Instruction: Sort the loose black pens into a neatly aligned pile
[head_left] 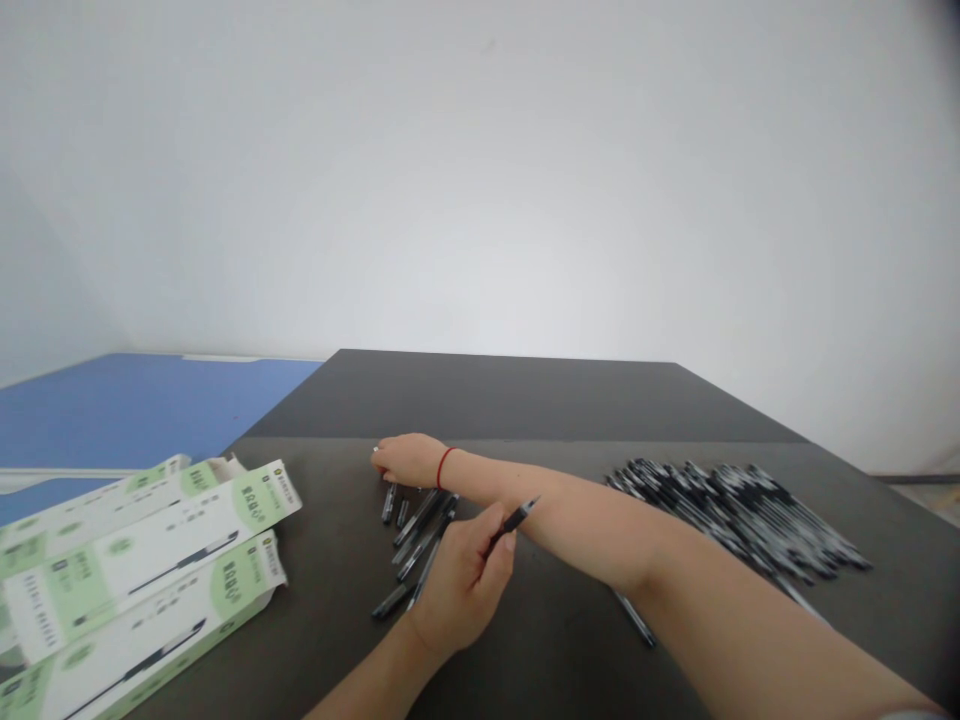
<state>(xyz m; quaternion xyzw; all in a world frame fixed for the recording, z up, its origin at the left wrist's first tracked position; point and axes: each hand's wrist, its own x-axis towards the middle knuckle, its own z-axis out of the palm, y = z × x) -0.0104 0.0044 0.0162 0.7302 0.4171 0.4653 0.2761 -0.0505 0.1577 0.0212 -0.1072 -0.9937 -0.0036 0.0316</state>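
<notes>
My left hand (465, 580), low in the middle, is closed round a pen (516, 518) with a dark grip, its bare tip pointing up and to the right. My right arm crosses above it, wearing a red cord (444, 466) at the wrist. The curled fingers of my right hand (409, 460) point down over the far end of a loose pile; what they hold, if anything, is hidden. Short clear and black pieces like pen caps (388, 503) and longer pen-like pieces (424, 525) make up this pile, partly covered by both hands.
White and green pen boxes (172, 540) overlap at the left of the dark table (555, 640). At the right lies a broad heap of capless-looking pens (735, 510); a single pen (636, 618) lies beside my right forearm. A blue surface (165, 410) stands beyond the left edge.
</notes>
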